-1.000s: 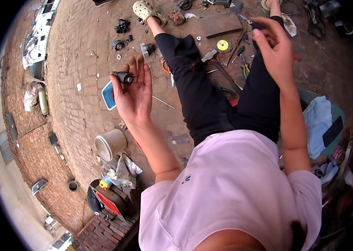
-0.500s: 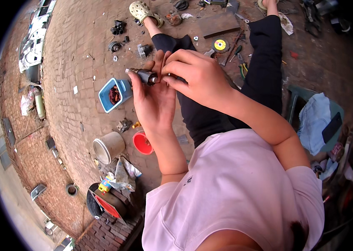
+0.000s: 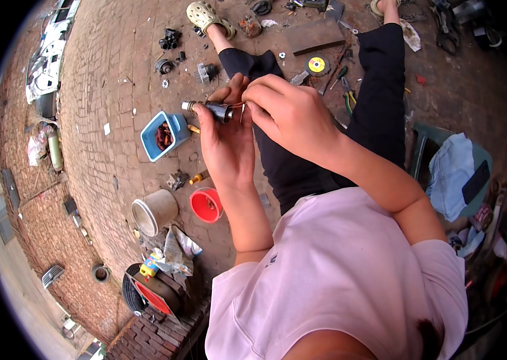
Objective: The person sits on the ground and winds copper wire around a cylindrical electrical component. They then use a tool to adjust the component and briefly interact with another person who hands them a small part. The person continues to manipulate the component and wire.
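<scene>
My left hand [image 3: 229,147], palm up and raised above my left leg, grips a small dark cylindrical metal part [image 3: 217,110] between thumb and fingers. The part lies sideways, with a light ringed tip pointing left and thin copper-coloured wire at its right end. My right hand [image 3: 286,117] is closed in a pinch at that wire [image 3: 239,105], its fingertips just right of the part. Whether anything else is between those fingertips is too small to tell.
A blue tub [image 3: 145,141], red bucket [image 3: 199,213] and pale bucket [image 3: 162,210] stand left. Loose parts, a steel plate [image 3: 313,37], yellow disc [image 3: 316,66] and pliers [image 3: 349,100] lie ahead. A green chair [image 3: 480,170] with blue cloth [image 3: 448,174] is right.
My right hand has come down and left to the part in my left hand and now pinches at the wire. My left hand has shifted right, bringing the red bucket into view.
</scene>
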`<state>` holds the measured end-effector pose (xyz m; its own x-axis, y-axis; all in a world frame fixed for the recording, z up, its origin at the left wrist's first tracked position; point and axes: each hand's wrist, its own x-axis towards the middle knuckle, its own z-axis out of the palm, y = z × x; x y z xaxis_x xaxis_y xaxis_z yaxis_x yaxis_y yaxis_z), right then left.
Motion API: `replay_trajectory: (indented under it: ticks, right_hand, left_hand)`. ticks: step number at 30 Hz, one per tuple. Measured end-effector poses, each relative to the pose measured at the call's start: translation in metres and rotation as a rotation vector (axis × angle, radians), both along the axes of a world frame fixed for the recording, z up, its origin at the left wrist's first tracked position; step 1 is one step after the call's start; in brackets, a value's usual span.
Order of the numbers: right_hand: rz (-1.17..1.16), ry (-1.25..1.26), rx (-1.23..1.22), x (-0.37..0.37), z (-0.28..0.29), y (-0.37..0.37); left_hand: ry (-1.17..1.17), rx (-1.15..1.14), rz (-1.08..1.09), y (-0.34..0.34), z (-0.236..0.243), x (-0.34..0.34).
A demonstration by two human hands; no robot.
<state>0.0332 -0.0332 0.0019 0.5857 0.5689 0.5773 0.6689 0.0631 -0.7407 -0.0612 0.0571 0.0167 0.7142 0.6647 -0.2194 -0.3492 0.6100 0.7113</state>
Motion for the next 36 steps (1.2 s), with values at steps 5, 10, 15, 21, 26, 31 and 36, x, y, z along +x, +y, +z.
replay_trajectory:
  ticks: [5,10,15,21,26,31,36]
  right_hand:
    - [0.085,0.133,-0.030,0.002,0.004,0.000]
    - [0.430,0.870,-0.094,-0.001,0.001,-0.003]
    - [0.493,0.827,-0.065,-0.002,-0.008,-0.004]
    - [0.591,0.953,-0.025,0.010,0.002,-0.019]
    - [0.603,1.138,0.112,0.013,0.004,-0.028]
    - [0.552,1.095,0.077,0.010,0.008,-0.030]
    - [0.442,0.817,0.041,0.009,-0.005,-0.022]
  left_hand:
    - [-0.002,0.010,-0.011,-0.001,-0.004,-0.002]
    - [0.007,0.004,-0.023,-0.002,-0.005,-0.001]
    - [0.004,-0.028,-0.022,0.004,-0.014,-0.005]
    - [-0.094,-0.221,-0.117,-0.002,-0.007,-0.002]
    - [-0.100,-0.236,-0.201,0.001,-0.009,0.008]
    - [-0.035,-0.150,-0.223,0.001,-0.004,0.014]
    - [-0.035,-0.348,-0.223,0.009,-0.009,0.016]
